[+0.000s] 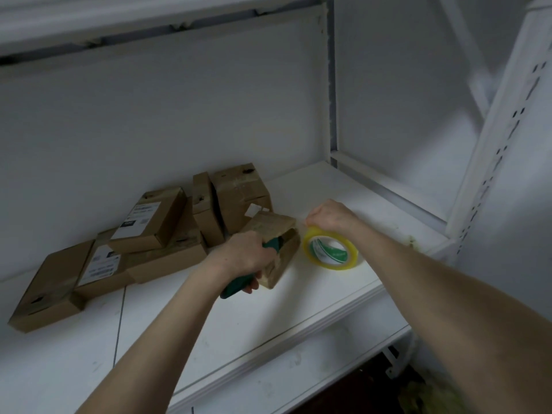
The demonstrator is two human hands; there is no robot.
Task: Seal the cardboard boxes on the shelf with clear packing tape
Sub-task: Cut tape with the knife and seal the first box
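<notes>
A small cardboard box (276, 234) stands on the white shelf (298, 300), its top flap partly raised. My left hand (245, 255) grips a green-handled cutter (239, 286) and lies against the box's left side. Right of the box a yellowish roll of clear packing tape (330, 249) with a green and white core stands tilted on the shelf. My right hand (328, 216) sits over the roll's top edge with fingers curled, pinching what looks like the tape's end near the box's top right corner.
Several brown cardboard boxes (149, 222) with white labels are piled at the back left of the shelf; two more (236, 195) stand upright behind the small box. A white upright post (490, 144) rises on the right. A lower shelf (298, 369) shows below.
</notes>
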